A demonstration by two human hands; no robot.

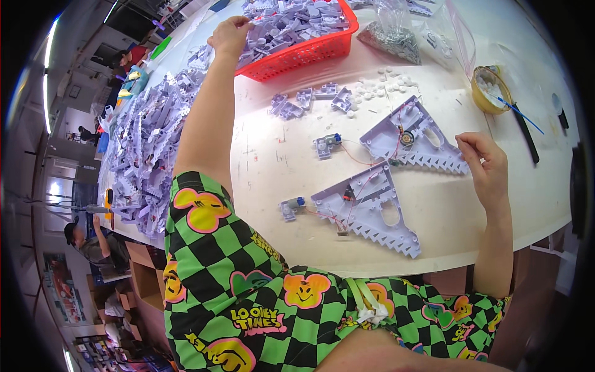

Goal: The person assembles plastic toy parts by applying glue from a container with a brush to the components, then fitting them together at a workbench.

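My left hand (229, 37) reaches to the left rim of a red perforated basket (297, 59) heaped with pale lilac plastic parts (291, 25). Its fingertips curl down by the parts; what they hold, if anything, is hidden. My right hand (486, 164) is closed, fingers bent in toward the thumb, beside the pointed end of a toothed triangular half-shell (412, 133). Anything in its fingers is too small to make out. A second toothed half-shell (372, 208) lies nearer me. Thin wires run from the shells to two small motor units (325, 146), (291, 208).
Several small lilac housings (304, 98) and white round pieces (387, 84) lie below the basket. A large pile of lilac parts (155, 136) covers the left. Bags of screws (390, 40) and a yellow tub (489, 90) stand at the far right. Another person (90, 239) sits at left.
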